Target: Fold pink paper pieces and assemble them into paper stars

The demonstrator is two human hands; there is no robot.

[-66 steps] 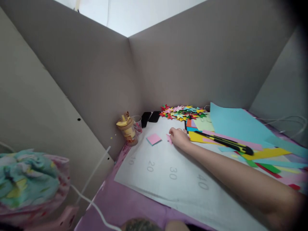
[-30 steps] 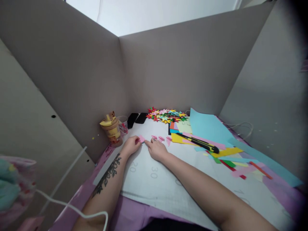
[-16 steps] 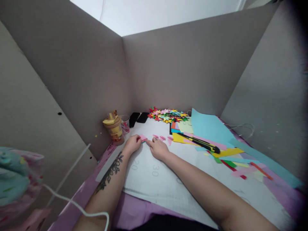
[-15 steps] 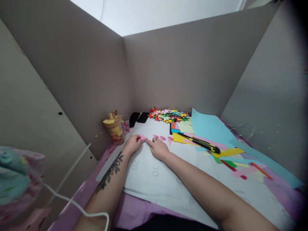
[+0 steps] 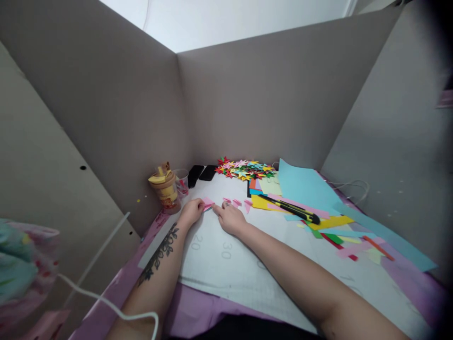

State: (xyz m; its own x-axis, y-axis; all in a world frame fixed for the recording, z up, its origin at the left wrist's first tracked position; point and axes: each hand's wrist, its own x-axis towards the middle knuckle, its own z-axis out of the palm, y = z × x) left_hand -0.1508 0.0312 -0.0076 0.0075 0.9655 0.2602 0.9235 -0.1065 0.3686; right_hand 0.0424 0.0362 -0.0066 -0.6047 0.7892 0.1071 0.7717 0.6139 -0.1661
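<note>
Between my hands a small folded pink paper (image 5: 208, 204) lies on the white sheet. My left hand (image 5: 192, 211) is closed on its left end, thumb and fingers pinched together. My right hand (image 5: 230, 218) touches the paper's right tip with an outstretched finger; its other fingers are partly curled, and whether they hold anything is hard to tell. Just beyond my right hand, small folded pink pieces (image 5: 237, 202) lie in a row. Behind them is a heap of many-coloured paper stars (image 5: 244, 168).
A yellow and black cutter (image 5: 293, 209) rests on coloured papers at the right, near a large light blue sheet (image 5: 304, 186). Two black phones (image 5: 208, 173), a clear cup (image 5: 181, 181) and a brown-yellow cup (image 5: 166, 192) stand back left. A white cable (image 5: 116, 309) hangs front left.
The whole view has shifted slightly, moving the scene a little to the left. Both hands remain at the pink paper, whose upper part now looks flatter.
</note>
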